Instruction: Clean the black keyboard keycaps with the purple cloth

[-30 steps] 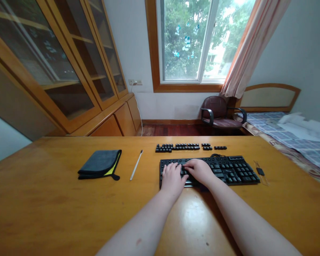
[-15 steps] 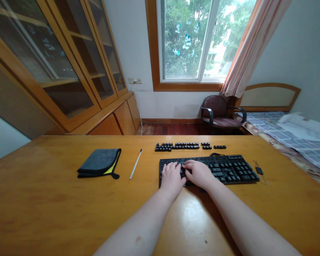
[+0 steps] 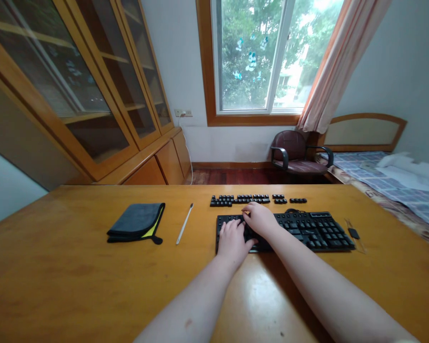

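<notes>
Looks like we're mid key-pulling: left hand point(image 3: 232, 239) flat on the keyboard point(image 3: 307, 229) mid-desk, right hand point(image 3: 259, 218) fingers pinched at its top edge near the loose keycaps point(image 3: 240, 199), so next calls for a clean lift.

Two bare forearms come into view from the bottom edge, both without sleeves, cuffs or any covering up to where the picture cuts them off. The left hand point(image 3: 232, 240) and the right hand point(image 3: 259, 219) wear no gloves, and no rings, watch, bracelet or wristband show on either wrist. The left forearm carries one small reddish mark on its upper side, near the bottom edge. The fingernails are too small to make out.
</notes>
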